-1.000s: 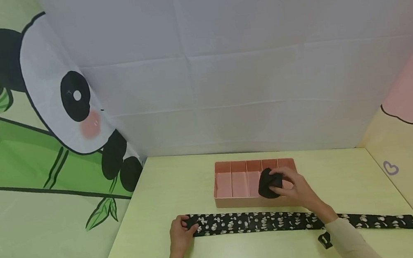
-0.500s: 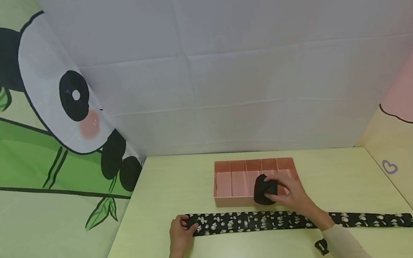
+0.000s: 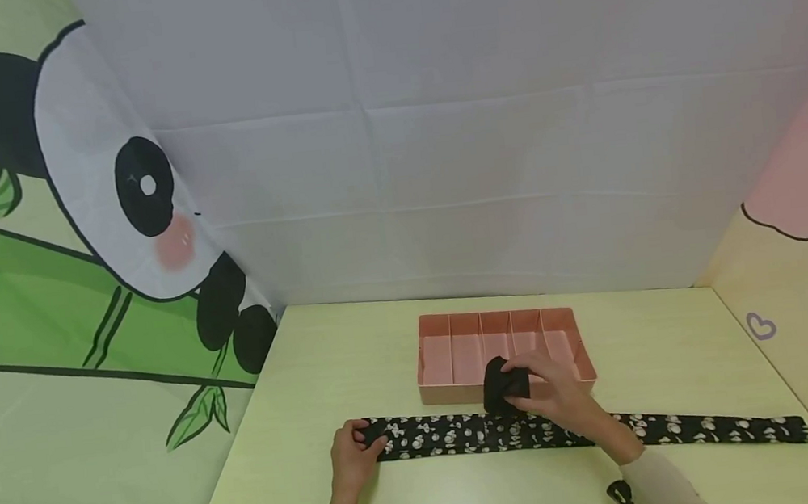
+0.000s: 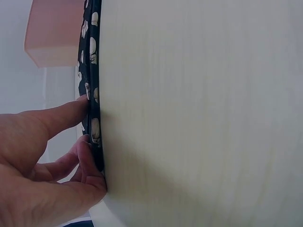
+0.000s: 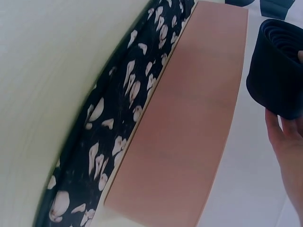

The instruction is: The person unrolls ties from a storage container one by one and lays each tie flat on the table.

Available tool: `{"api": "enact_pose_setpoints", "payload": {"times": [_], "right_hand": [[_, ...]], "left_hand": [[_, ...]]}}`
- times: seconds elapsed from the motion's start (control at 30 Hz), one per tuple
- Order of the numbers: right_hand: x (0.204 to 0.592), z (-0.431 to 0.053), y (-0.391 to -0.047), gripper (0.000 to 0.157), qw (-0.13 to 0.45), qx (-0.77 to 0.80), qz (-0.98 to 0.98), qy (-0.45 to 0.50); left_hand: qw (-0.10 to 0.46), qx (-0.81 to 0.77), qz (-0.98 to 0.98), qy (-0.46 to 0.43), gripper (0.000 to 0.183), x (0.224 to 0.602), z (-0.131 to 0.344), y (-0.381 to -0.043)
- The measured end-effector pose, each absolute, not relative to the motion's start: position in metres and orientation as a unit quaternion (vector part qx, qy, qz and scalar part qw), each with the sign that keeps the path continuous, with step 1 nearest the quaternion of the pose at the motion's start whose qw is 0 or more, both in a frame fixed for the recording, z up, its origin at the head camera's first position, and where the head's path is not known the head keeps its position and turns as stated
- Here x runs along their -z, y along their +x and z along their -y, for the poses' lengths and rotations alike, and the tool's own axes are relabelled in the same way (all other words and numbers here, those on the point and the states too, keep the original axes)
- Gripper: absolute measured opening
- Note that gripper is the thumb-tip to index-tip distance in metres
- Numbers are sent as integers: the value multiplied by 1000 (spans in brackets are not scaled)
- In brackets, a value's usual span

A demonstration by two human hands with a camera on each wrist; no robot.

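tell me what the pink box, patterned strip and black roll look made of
Pink box: probably matte plastic, with smooth, thin, even walls. Patterned strip: likely printed fabric, dull, softly rumpled along its length. Black roll: perhaps dull cloth, coiled in layers; exact material unclear.

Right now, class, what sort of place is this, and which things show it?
Probably a small indoor work booth: a pale table, a creased, plain whitish backdrop behind it, and a large panda picture along the left side.

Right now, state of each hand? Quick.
Left hand: holding one end of the patterned cloth strip.
Right hand: holding the black roll, thumb and fingers around it.
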State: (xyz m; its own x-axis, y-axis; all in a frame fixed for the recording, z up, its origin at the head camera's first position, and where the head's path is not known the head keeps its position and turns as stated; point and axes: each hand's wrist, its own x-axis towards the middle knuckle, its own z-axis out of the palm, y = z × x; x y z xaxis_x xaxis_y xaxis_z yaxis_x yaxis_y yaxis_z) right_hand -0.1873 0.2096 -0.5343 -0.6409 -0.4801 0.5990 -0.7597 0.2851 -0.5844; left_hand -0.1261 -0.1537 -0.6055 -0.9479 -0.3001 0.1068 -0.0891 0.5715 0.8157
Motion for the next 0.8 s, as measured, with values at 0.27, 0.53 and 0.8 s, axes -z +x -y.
{"api": "enact_pose_setpoints", "payload": {"times": [0.27,0.53,0.8], "right_hand": [[530,-191,-177,51,142,-455,780,407],[507,-174,-156,51,154,-466,759,428],[506,-163,-149,50,121,-466,759,438]], "left_hand": [[118,449,879,111,42,606,154,-126],[122,447,880,107,42,605,154,-126],[121,446,880,112,41,604,153,-125]]}}
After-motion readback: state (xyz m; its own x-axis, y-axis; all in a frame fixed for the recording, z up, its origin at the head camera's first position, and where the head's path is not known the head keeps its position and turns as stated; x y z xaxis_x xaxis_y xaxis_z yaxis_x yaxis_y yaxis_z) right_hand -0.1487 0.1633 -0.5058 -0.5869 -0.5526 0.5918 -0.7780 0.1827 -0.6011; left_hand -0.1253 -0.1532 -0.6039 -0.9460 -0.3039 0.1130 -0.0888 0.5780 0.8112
